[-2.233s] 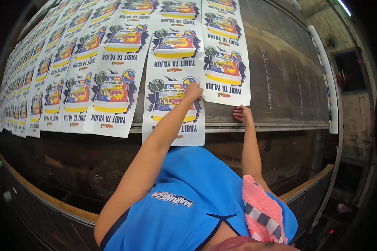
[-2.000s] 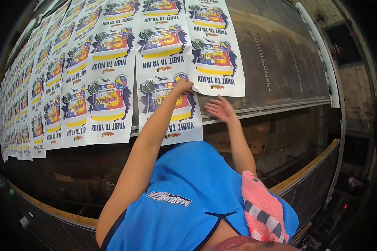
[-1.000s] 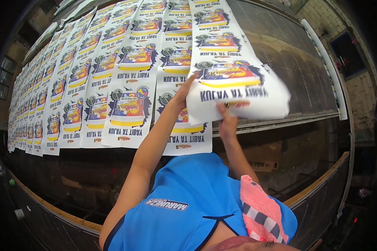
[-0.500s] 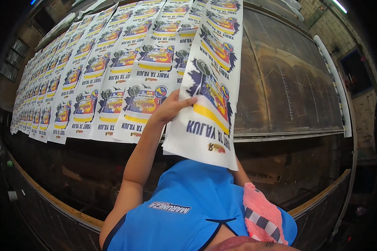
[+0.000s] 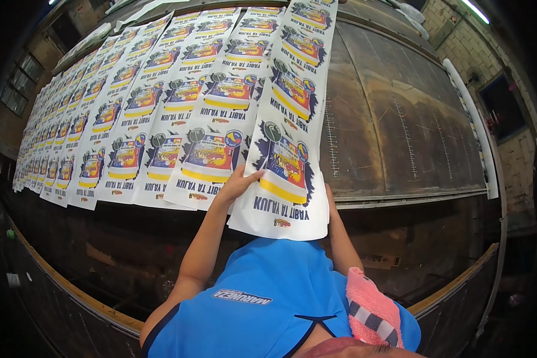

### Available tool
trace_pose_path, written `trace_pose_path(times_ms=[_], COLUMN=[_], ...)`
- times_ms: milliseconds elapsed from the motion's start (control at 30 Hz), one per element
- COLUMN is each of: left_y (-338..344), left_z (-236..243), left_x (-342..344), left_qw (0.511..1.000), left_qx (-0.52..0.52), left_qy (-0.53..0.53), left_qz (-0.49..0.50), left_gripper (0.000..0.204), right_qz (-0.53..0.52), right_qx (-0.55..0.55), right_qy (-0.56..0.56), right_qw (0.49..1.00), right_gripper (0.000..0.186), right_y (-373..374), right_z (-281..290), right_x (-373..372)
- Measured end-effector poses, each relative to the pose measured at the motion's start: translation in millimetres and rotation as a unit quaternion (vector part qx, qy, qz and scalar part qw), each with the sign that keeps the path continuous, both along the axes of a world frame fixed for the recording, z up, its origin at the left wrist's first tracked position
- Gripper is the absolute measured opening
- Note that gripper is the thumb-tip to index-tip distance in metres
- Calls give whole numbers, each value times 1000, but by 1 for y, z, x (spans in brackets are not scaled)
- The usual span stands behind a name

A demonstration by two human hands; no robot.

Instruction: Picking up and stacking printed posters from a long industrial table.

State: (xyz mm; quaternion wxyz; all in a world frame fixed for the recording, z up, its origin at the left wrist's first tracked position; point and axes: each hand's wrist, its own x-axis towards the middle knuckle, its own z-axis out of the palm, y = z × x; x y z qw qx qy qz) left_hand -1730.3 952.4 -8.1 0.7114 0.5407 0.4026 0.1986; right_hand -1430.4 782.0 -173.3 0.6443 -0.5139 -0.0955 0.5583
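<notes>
A long white printed sheet [image 5: 286,206], with the same colourful picture repeated along it, stretches from close to my body toward the far side of the table. My left hand [image 5: 240,184] pinches its left edge near the near end, thumb on top. At the opposite edge is my right hand [image 5: 330,197], partly covered by the sheet; it grips that edge, its fingers mostly hidden. Similar printed sheets [image 5: 212,143] lie overlapping in a row to the left, and the held sheet partly covers the nearest ones.
The wide dark table [image 5: 394,119] has stained panels and rows of white marks. A white roll or rolled edge [image 5: 468,113] runs along its right side. Below the near edge is a dark gap, with a wood-edged surface [image 5: 83,298] behind me. A pink towel [image 5: 373,304] hangs over my shoulder.
My left hand has drawn closer to my body and slightly left, bringing the sheet's near end with it. The sheet lies straighter and farther left. More of my right hand and forearm shows.
</notes>
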Motion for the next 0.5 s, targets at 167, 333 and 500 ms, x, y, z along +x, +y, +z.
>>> trace_pose_path(times_ms=[167, 333, 500], left_y=[11, 37, 26], left_z=[-33, -136, -162], left_x=[-39, -39, -30], left_qw=[998, 926, 897], left_qx=[43, 266, 298], left_qy=[31, 266, 323], left_qz=[18, -21, -43], left_gripper=[44, 48, 53], right_qz=[107, 149, 49], right_qx=[-49, -150, -130], right_qy=[-91, -116, -30], right_qw=[989, 970, 990], right_gripper=[24, 22, 40], right_y=[-2, -44, -19], right_z=[29, 25, 38], right_x=[-13, 17, -10])
